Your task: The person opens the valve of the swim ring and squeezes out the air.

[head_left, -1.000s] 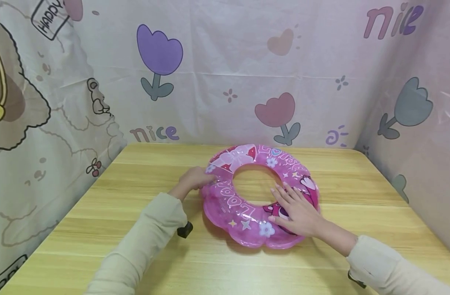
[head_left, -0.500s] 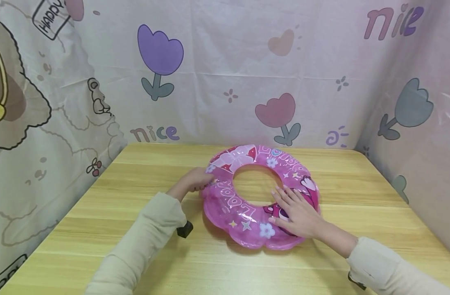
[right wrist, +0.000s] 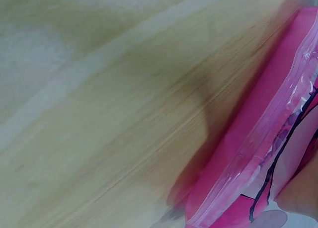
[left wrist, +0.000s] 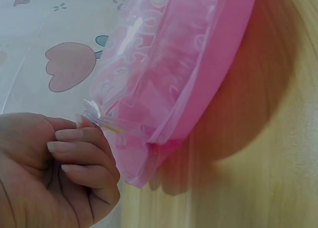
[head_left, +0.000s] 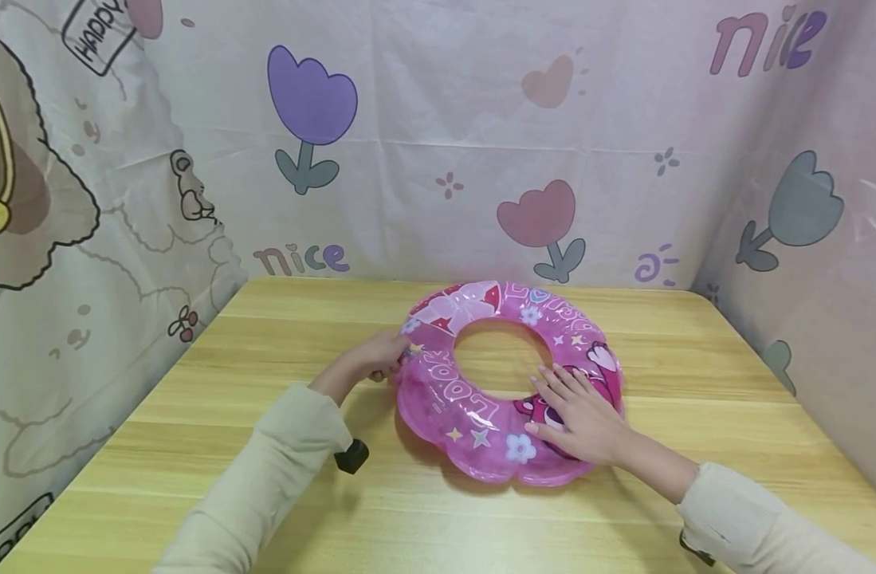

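Note:
A pink inflatable swim ring [head_left: 438, 410], printed with letters, flowers and a bow, lies on the wooden table. At its left edge my left hand [head_left: 383, 355] pinches the clear plastic air valve [left wrist: 93, 116] between thumb and index finger, and the other fingers curl in towards the palm. My right hand [head_left: 583, 418] rests on the ring's near right side with its fingers spread, over a printed cartoon figure. Only a bit of the right hand shows at the edge of the right wrist view, beside the ring's pink side wall [right wrist: 248, 133].
The wooden tabletop [head_left: 215, 446] stretches around the ring on all sides. A printed cloth [head_left: 423, 104] with tulips and words hangs behind the table and along both sides. Black camera pieces [head_left: 352, 457] sit under the wrists.
My left hand has shifted slightly left and down, with its fingers now at the ring's outer edge. The right hand and the ring stay almost in place.

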Available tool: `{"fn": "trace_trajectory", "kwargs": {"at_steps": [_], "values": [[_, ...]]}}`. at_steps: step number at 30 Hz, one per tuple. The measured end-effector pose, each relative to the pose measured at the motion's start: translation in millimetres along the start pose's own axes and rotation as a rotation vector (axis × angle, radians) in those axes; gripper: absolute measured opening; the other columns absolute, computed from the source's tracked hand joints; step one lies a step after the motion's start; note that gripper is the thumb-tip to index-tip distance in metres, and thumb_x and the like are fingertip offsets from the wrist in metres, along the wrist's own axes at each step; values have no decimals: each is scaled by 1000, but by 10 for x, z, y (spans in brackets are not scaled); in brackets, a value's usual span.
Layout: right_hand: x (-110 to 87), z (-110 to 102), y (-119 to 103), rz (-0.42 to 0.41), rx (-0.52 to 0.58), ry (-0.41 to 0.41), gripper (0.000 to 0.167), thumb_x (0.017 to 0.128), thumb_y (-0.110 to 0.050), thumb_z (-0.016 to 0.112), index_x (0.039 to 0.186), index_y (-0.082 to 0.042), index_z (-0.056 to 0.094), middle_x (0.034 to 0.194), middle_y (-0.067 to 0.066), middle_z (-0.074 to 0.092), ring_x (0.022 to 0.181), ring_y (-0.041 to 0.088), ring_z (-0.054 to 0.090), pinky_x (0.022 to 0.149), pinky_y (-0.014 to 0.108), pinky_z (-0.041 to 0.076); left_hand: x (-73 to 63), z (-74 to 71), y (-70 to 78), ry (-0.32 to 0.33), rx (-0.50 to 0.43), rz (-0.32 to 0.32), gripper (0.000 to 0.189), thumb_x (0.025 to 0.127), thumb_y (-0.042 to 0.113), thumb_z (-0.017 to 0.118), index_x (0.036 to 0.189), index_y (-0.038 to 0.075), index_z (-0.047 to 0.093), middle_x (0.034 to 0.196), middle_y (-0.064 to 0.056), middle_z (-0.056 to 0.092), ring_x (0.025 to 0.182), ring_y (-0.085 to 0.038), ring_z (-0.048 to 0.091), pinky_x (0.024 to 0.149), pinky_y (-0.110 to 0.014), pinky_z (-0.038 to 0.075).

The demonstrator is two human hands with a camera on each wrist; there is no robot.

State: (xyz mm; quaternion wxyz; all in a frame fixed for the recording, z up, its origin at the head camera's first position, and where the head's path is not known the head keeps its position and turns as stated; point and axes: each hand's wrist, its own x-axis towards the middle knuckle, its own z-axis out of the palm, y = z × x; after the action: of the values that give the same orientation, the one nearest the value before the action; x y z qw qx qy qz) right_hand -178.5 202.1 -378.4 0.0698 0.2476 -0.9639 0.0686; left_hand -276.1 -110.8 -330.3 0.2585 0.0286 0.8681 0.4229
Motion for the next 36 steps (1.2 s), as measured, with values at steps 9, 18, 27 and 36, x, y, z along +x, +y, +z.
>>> {"fn": "trace_trajectory", "kwargs": {"at_steps": [9,18,27,36], "values": [[2,12,2,3,15,-6,72,89,-55,48,137,-1,43,147,19,36,138,39,27,113,54,19,-7,37,-92,-34,-118,59,39,99,21,24,67,11,43,51,6,34,43,-5,26,42,-17,24],[-1,13,-1,3,19,-4,72,89,-55,48,137,-1,44,146,19,36,138,39,27,113,54,20,10,74,-182,-128,-359,93,41,101,19,16,68,11,38,55,7,35,46,-3,30,45,-16,25],[-4,29,17,20,31,-16,72,88,-55,49,137,-2,44,147,18,36,139,38,26,114,54,18,32,131,-234,-155,-503,132,36,102,21,15,82,9,42,66,6,40,56,-4,34,53,-15,31],[18,26,-4,11,39,6,69,89,-52,49,135,0,47,145,20,39,137,39,29,112,55,20,42,238,-232,-19,-683,101,38,103,19,13,80,9,41,64,6,40,54,-2,36,50,-13,32]]}}
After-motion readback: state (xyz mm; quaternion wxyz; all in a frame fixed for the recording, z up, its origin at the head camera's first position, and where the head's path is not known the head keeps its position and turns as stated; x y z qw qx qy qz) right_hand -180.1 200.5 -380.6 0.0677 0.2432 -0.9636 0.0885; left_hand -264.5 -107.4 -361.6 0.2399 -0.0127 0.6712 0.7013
